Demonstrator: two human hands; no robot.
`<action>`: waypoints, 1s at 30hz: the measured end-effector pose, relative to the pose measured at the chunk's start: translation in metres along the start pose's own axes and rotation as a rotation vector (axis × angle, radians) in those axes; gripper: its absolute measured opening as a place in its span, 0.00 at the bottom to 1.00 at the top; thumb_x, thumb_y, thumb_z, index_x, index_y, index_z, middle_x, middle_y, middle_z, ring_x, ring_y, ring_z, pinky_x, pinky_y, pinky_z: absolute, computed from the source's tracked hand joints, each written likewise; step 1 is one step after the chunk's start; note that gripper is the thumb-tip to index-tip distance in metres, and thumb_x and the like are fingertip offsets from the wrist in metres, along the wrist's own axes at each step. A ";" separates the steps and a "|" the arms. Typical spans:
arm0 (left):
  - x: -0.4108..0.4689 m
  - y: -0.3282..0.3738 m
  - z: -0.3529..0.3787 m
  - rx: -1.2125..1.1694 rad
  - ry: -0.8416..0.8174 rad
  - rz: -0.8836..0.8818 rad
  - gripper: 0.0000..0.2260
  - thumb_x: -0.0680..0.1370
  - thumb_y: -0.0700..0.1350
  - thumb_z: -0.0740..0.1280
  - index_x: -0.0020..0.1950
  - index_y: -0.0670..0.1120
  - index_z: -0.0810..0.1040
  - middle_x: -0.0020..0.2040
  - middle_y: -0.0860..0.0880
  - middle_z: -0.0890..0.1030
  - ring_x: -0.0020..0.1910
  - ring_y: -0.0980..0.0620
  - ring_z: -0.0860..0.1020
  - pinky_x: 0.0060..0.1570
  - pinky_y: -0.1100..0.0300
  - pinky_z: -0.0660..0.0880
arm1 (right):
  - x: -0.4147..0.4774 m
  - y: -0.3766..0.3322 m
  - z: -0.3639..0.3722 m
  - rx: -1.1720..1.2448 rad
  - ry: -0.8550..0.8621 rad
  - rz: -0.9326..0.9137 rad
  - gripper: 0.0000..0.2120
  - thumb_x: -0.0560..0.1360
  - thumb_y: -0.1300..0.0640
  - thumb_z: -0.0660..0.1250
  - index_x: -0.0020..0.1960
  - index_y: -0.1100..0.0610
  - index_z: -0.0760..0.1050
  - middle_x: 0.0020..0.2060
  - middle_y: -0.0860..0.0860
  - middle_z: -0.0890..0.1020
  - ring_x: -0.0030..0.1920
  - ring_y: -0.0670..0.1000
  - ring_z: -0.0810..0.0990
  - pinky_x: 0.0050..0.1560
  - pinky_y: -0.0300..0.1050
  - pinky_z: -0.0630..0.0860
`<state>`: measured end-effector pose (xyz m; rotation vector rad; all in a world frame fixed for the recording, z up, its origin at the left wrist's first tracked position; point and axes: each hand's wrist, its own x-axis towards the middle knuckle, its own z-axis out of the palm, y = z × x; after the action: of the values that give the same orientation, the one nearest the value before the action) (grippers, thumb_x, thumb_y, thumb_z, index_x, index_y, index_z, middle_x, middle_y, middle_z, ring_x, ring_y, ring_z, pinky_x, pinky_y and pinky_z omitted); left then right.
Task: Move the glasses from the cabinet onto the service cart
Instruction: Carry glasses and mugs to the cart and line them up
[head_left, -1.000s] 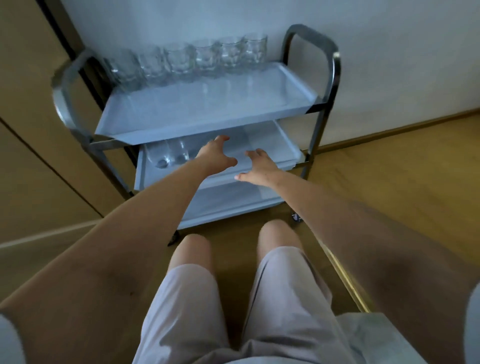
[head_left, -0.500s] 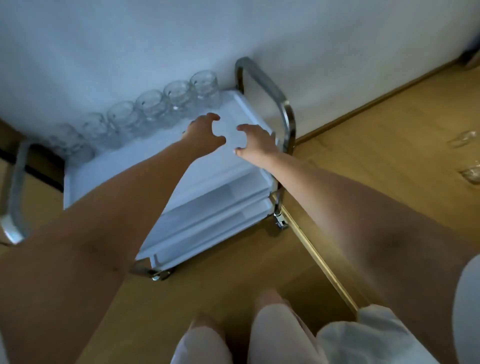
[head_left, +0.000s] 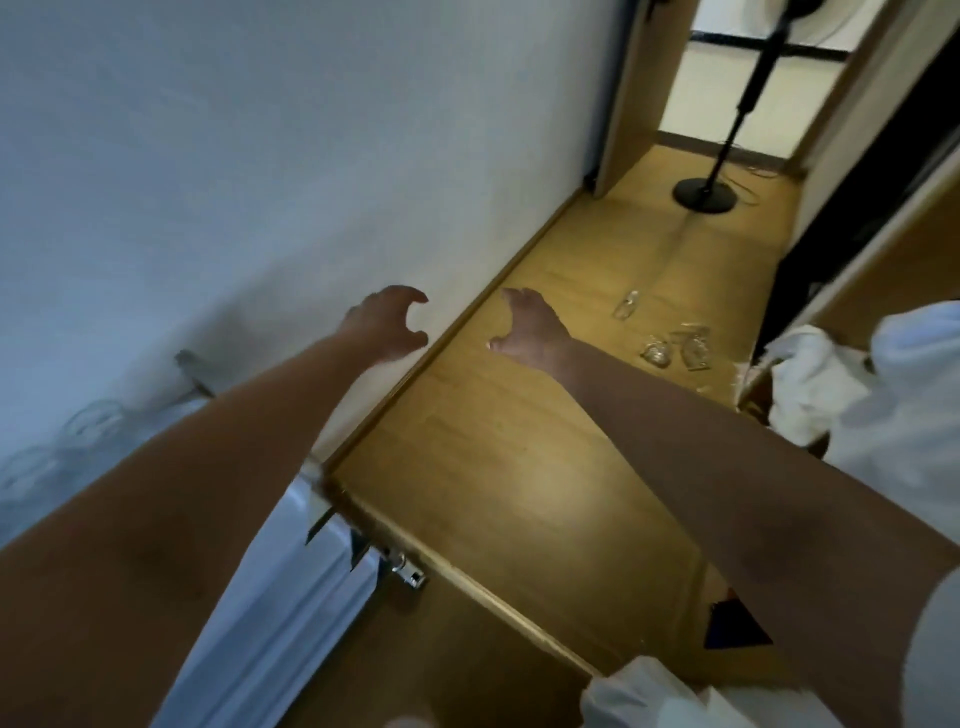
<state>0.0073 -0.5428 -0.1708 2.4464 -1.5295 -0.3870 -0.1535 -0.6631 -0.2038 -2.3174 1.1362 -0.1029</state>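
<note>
Clear small drinking glasses (head_left: 657, 353) on yellow wooden floor (head_left: 493, 467), ahead and to the right, well apart from both hands; nearer to right hand (head_left: 535, 332) than left hand (head_left: 384, 325). Both half-open, fingers curved, holding nothing. Upright or tipped: cannot tell.

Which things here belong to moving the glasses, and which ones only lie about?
For the job:
- service cart
- glasses on the cart, blurred
- glasses on the wooden surface
- left hand and right hand, both empty

Lying about:
- fan stand
- white cloth
</note>
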 end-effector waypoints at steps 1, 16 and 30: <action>0.021 0.019 0.006 0.017 -0.026 0.039 0.26 0.76 0.48 0.68 0.73 0.50 0.65 0.74 0.49 0.65 0.72 0.47 0.64 0.70 0.50 0.63 | 0.010 0.016 -0.014 0.017 0.010 0.031 0.38 0.74 0.52 0.70 0.77 0.52 0.53 0.76 0.56 0.55 0.75 0.57 0.56 0.72 0.58 0.60; 0.356 0.195 0.056 0.122 -0.244 0.446 0.27 0.75 0.51 0.69 0.72 0.52 0.64 0.73 0.48 0.66 0.69 0.44 0.68 0.65 0.48 0.69 | 0.194 0.211 -0.149 0.028 0.182 0.452 0.39 0.72 0.53 0.72 0.76 0.51 0.55 0.76 0.54 0.53 0.76 0.56 0.54 0.70 0.57 0.63; 0.593 0.386 0.145 0.183 -0.341 0.525 0.27 0.75 0.50 0.69 0.72 0.52 0.66 0.74 0.49 0.64 0.70 0.45 0.66 0.67 0.46 0.67 | 0.356 0.429 -0.284 0.057 0.209 0.476 0.41 0.71 0.55 0.73 0.77 0.53 0.54 0.75 0.54 0.58 0.75 0.55 0.58 0.72 0.49 0.61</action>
<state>-0.1177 -1.2512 -0.2387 2.0504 -2.3565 -0.5991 -0.3152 -1.2664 -0.2412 -1.9592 1.7342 -0.1985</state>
